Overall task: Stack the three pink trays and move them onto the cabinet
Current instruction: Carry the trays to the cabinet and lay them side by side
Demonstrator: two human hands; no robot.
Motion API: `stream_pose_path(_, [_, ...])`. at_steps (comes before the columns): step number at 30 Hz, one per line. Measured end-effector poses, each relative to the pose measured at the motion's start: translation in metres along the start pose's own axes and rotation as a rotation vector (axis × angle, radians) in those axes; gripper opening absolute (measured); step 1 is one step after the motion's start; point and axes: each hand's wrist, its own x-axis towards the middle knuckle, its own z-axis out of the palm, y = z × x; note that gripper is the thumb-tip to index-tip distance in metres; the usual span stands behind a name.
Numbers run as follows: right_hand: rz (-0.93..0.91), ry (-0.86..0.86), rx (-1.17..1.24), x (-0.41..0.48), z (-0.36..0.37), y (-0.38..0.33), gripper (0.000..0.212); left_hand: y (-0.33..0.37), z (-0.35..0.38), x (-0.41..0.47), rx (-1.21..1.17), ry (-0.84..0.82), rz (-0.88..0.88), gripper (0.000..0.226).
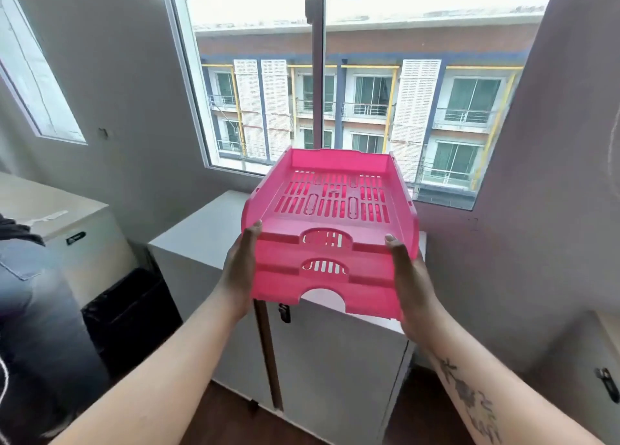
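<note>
Grey walls, big window [335,85] facing an apartment block. White cabinet [201,233] stands below the sill, its top bare where visible. Three pink trays [332,216] are nested in one stack, held in the air over the cabinet's front edge. Left hand [240,270] grips the stack's left side, right hand [411,277] grips the right side, thumbs on the top tray's front rim. Black bin [131,313] sits left of the cabinet.

Bare, sleeveless forearms; the right forearm [469,401] bears a dark floral tattoo [471,399].
</note>
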Motion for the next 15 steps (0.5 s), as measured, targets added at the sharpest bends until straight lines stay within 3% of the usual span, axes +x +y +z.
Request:
stream_pose_path(7, [0.010, 0.124, 0.018, 0.059, 0.104, 0.045, 0.056, 0.000, -0.074, 0.111, 0.081, -0.002, -0.063, 0.058])
stream_pose_path(15, [0.079, 0.240, -0.058, 0.117, 0.143, 0.096, 0.077, -0.021, -0.099, 0.189, 0.100, -0.003, -0.109, 0.043])
